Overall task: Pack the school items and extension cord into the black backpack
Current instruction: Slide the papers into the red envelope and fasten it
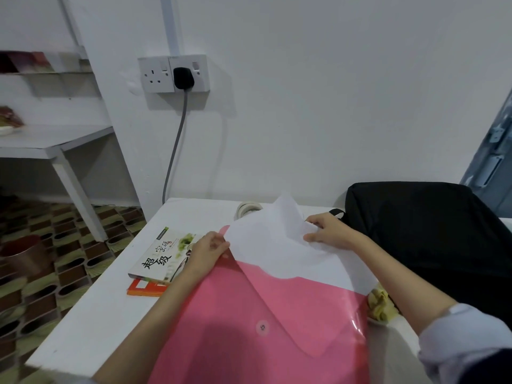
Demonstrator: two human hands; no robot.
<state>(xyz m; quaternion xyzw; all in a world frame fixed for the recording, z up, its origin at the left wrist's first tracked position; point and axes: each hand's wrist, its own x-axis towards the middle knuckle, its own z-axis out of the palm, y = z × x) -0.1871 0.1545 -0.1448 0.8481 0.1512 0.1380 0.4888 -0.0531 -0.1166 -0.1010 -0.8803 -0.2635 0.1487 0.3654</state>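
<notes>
Pink plastic folder (277,314) unpacked: your hands (207,250) (327,231) pinch white paper (277,239) (black backpack (415,225) waits, books too).

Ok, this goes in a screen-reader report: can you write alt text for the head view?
Both hands, left hand and right hand, hold white paper at the mouth of a pink folder on a white table. Books lie left, a black backpack right.
</notes>
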